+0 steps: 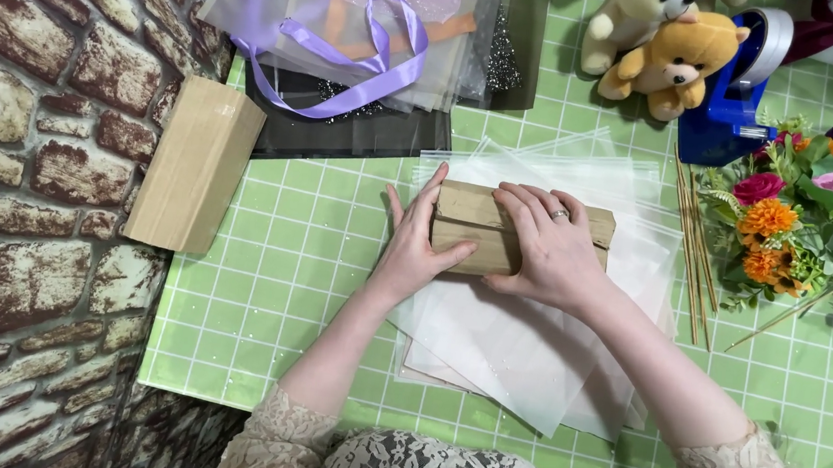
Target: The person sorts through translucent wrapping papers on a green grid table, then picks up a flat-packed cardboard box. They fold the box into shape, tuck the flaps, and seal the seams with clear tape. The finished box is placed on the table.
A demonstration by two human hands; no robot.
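A brown paper-wrapped block (473, 224) lies on a stack of translucent white sheets (517, 353) in the middle of the green grid mat (272, 282). My left hand (413, 249) grips the block's left end, thumb along its front edge. My right hand (548, 248), a ring on one finger, presses flat on top of the block's middle and right part, hiding much of it. Both hands hold the block down on the sheets.
A second brown block (197, 160) lies at the mat's left edge by a brick-pattern wall. Clear bags with purple ribbon (352, 48) are at the back. Two plush bears (659, 39), a blue tape dispenser (735, 91), wooden sticks (694, 243) and a flower bunch (810, 218) fill the right.
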